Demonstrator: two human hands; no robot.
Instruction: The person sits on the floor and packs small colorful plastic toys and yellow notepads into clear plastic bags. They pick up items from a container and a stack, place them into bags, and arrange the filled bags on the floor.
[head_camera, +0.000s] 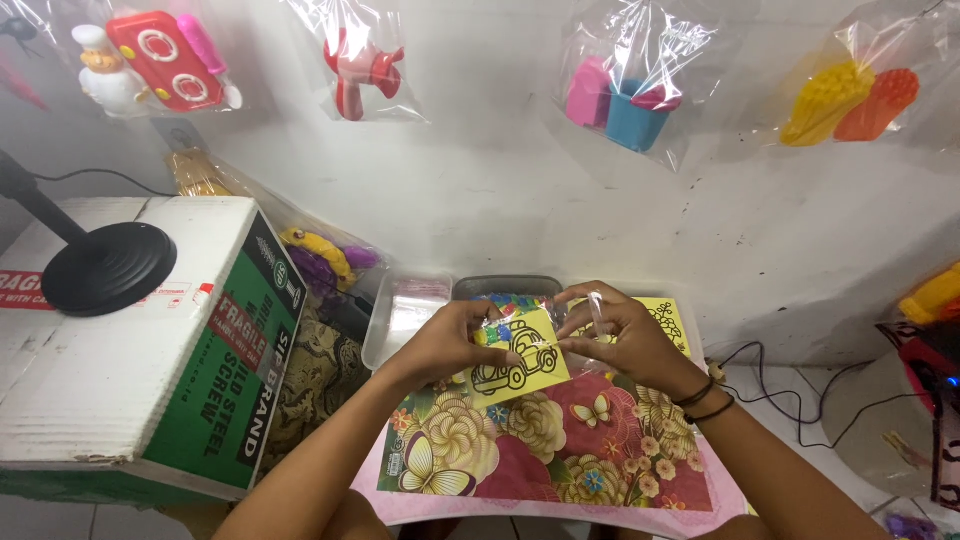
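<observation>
My left hand (447, 343) grips the left edge of a small yellow card (517, 358) printed with a black outline of a car. My right hand (622, 336) pinches the card's right edge, with a clear thin plastic strip (597, 309) sticking up between its fingers. The card is held just above a floral mat (520, 450) with pink, red and gold flowers and butterflies. A second yellow outline card (671, 320) lies behind my right hand. Small coloured bits (497, 331) show under the held card.
A clear plastic tray (405, 310) and a dark container (505, 287) stand behind the mat. A large cardboard box (140, 350) with a black round stand base (108, 267) on it fills the left. Bagged plastic toys (625, 95) hang on the white wall. Cables (790, 390) lie at right.
</observation>
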